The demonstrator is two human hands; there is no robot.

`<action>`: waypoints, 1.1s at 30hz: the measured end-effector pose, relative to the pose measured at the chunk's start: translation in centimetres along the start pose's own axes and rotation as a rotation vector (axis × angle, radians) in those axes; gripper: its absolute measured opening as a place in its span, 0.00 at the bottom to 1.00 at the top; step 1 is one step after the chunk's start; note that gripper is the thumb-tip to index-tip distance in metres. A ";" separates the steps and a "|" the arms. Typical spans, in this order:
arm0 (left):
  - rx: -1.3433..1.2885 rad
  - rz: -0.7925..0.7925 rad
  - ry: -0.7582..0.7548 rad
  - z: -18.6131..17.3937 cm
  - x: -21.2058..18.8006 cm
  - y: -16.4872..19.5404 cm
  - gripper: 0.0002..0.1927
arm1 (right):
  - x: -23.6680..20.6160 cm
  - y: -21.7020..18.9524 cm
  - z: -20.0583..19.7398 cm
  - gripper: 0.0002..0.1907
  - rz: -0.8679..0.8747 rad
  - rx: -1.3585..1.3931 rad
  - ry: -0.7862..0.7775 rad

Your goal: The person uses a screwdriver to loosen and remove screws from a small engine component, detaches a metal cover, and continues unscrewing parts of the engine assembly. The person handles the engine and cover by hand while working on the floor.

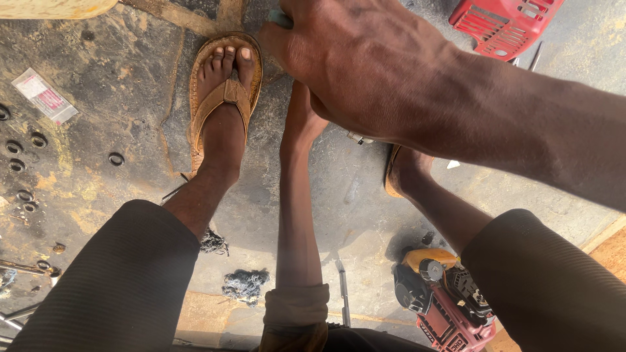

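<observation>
My right hand [365,65] fills the top middle of the view, back up and fingers curled downward, close to the camera. A sliver of something pale blue-green [280,16] shows at its fingertips; what it is cannot be made out. My left forearm rises from the bottom centre, and my left hand [303,120] disappears under the right hand, its fingers hidden. A small shiny metal part [358,138] peeks out just below the right hand.
My left foot in a brown sandal [222,85] rests on the stained floor; the right foot [404,173] is partly hidden. A red and black small engine [443,300] lies bottom right, a red plastic cover [502,23] top right. Metal rings [26,156], rag scraps [244,285] and a thin tool [343,290] lie about.
</observation>
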State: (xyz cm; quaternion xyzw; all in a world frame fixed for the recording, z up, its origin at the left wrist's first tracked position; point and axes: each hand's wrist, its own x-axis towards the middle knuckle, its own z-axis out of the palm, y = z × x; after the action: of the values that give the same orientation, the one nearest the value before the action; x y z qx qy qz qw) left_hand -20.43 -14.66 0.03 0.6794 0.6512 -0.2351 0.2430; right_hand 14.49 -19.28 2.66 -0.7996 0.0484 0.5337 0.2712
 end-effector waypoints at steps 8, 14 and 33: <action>0.210 0.073 -0.034 3.1 0.5 -1.3 0.17 | 0.4 0.4 -0.3 0.38 -0.008 0.029 0.018; 0.257 0.105 -0.032 3.2 0.8 -1.1 0.13 | 0.4 0.4 -0.3 0.40 -0.015 -0.050 -0.021; 0.105 0.061 -0.068 3.3 0.8 -1.1 0.12 | -16.5 -14.5 10.1 0.37 -1.863 -1.320 -0.422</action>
State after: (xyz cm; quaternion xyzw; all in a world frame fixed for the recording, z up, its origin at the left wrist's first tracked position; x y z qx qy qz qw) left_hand -21.48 -16.12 -3.06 0.7023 0.6085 -0.2842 0.2360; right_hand 4.44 -5.57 19.83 -0.4065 -0.8927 0.1716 0.0918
